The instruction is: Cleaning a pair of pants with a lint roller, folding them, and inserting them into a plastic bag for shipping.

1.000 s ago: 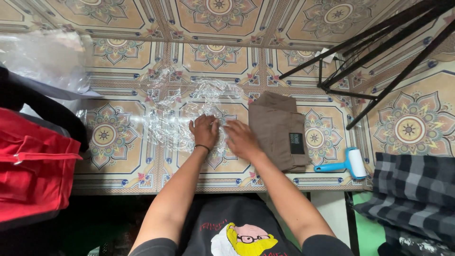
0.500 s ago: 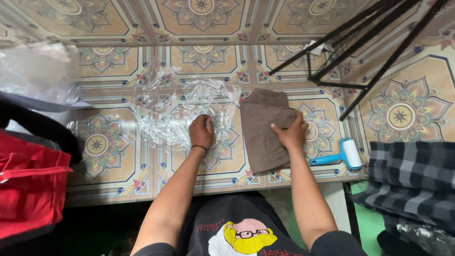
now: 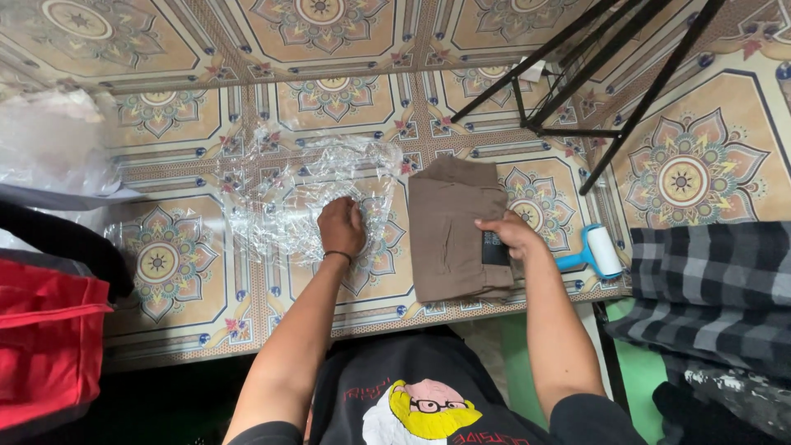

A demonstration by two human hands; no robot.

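Folded brown garment (image 3: 449, 235) lies flat on patterned table (image 3: 189, 288), right hand (image 3: 512, 232) gripping its right edge, fingers curled over the fabric. Left hand (image 3: 341, 227) presses fist-like on crinkled clear plastic bag (image 3: 284, 198) just left. Blue lint roller (image 3: 592, 251) near right.

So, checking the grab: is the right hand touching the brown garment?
Touching. The head view shows the right hand lying on the garment's right edge, fingers over its dark label.
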